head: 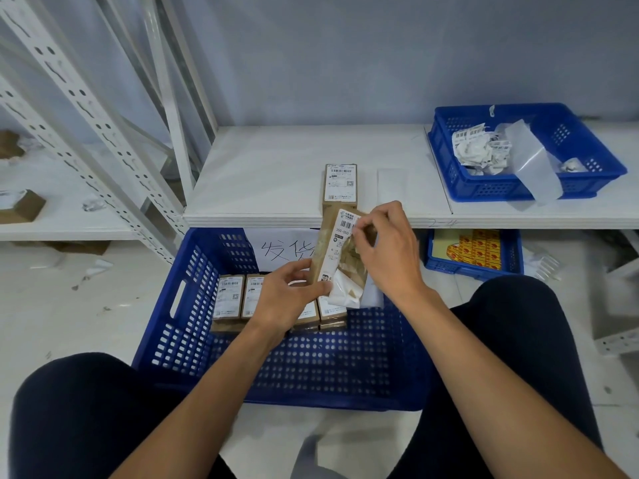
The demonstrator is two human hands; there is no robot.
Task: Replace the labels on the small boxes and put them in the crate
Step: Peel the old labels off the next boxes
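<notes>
A small brown box [326, 248] is held upright over the big blue crate [193, 340]. My left hand [288, 293] grips its lower end. My right hand [387, 248] pinches the white label [345, 233] at the box's upper right, and the label is partly peeled and torn, with a loose piece hanging at the bottom. Several labelled boxes [228, 297] lie side by side in the crate. Another labelled box [340, 184] lies on the white shelf [269, 174] behind.
A blue basket [460, 181] with crumpled old labels and a backing strip stands at the shelf's right. Under the shelf, a smaller blue basket [511, 257] holds yellow-red label sheets. White racking uprights [69, 98] stand at the left. My knees flank the crate.
</notes>
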